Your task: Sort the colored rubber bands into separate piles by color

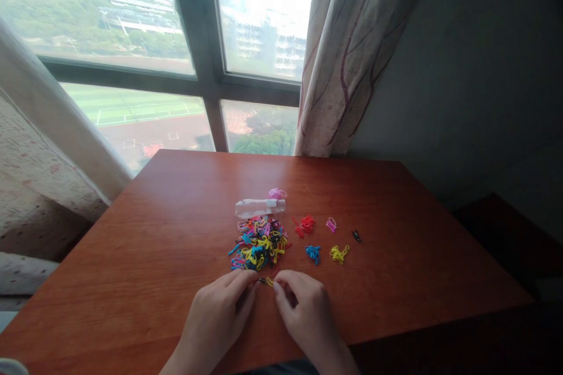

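A mixed heap of small coloured rubber bands (259, 243) lies on the table just beyond my hands. My left hand (224, 302) is closed in a pinch at a black rubber band (262, 280). Facing it, my right hand (303, 299) pinches a yellow rubber band (270, 282), which touches or overlaps the black one. Fingertips partly hide both bands. To the right of the heap sit smaller groups: red bands (305, 225), blue bands (313, 254), yellow bands (339, 254), pink bands (331, 224) and black bands (356, 237).
A clear plastic bottle (259, 207) lies on its side behind the heap, with a pink object (277, 193) beside its neck. The brown wooden table (176, 246) reaches the window. Patterned curtains (347, 58) hang at both sides. A white rim (13, 366) shows at lower left.
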`<action>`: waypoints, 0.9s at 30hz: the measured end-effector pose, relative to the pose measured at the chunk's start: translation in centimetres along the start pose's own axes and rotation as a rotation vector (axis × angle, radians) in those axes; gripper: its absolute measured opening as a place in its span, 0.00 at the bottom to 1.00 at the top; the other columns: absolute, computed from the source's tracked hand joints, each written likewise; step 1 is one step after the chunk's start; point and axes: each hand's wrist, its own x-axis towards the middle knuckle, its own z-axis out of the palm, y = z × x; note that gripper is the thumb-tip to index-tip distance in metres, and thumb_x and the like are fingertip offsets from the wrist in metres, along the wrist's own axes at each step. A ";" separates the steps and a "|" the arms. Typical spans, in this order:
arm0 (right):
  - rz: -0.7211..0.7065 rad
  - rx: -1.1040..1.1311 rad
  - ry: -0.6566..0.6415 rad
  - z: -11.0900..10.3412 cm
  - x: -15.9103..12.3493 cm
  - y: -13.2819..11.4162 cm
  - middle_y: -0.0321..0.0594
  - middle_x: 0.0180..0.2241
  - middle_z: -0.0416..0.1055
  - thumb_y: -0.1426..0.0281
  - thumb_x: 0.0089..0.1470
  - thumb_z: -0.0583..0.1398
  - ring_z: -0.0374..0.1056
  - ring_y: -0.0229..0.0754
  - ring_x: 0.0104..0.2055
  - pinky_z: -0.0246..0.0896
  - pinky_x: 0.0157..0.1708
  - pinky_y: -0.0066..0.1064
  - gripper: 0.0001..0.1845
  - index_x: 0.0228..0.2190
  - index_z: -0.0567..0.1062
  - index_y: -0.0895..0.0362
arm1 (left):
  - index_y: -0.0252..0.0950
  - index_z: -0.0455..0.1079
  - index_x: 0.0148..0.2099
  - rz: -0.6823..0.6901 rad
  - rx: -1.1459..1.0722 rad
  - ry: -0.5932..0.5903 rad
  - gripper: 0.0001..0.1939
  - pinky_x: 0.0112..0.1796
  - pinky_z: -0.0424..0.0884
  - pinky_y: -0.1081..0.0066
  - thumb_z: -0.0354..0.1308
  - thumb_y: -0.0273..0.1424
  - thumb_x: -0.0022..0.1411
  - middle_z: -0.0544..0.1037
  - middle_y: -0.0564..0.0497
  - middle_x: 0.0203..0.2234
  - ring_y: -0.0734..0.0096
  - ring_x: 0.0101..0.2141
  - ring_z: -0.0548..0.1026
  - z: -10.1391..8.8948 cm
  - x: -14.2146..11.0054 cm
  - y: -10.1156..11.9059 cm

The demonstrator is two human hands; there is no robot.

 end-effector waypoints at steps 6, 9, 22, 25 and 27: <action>0.163 -0.047 0.231 -3.8 -0.5 4.1 0.39 0.27 0.75 0.63 0.63 0.54 0.71 0.39 0.26 0.63 0.29 0.26 0.14 0.33 0.76 0.55 | 0.42 0.73 0.38 -0.016 -0.004 -0.021 0.09 0.27 0.72 0.74 0.50 0.31 0.66 0.82 0.54 0.30 0.68 0.28 0.80 -0.1 0.1 0.1; 0.245 -0.148 0.347 -6.0 -0.7 6.7 0.40 0.26 0.76 0.58 0.61 0.55 0.71 0.40 0.25 0.64 0.28 0.27 0.17 0.33 0.77 0.56 | 0.42 0.72 0.38 -0.011 -0.007 -0.031 0.09 0.28 0.71 0.74 0.50 0.31 0.66 0.82 0.54 0.31 0.68 0.28 0.80 -0.1 0.1 0.1; 0.363 -0.243 0.345 -7.4 -0.8 9.2 0.44 0.27 0.77 0.53 0.61 0.53 0.73 0.45 0.27 0.63 0.28 0.31 0.21 0.34 0.78 0.56 | 0.42 0.72 0.39 -0.008 -0.007 -0.044 0.08 0.29 0.71 0.74 0.51 0.31 0.67 0.82 0.54 0.31 0.69 0.29 0.80 0.1 -0.1 -0.2; 0.358 -0.216 0.374 -7.4 -0.9 8.8 0.43 0.27 0.77 0.55 0.61 0.54 0.73 0.44 0.27 0.64 0.28 0.30 0.20 0.34 0.78 0.56 | 0.42 0.72 0.40 -0.009 -0.010 -0.040 0.08 0.29 0.71 0.74 0.51 0.31 0.67 0.82 0.54 0.32 0.69 0.29 0.80 0.1 -0.2 -0.3; 0.338 -0.183 0.386 -7.0 -0.9 8.1 0.42 0.26 0.77 0.56 0.61 0.55 0.73 0.43 0.27 0.64 0.27 0.28 0.18 0.34 0.78 0.56 | 0.42 0.71 0.40 -0.010 -0.012 -0.042 0.08 0.29 0.71 0.74 0.51 0.31 0.67 0.82 0.55 0.32 0.69 0.29 0.80 0.0 -0.2 -0.3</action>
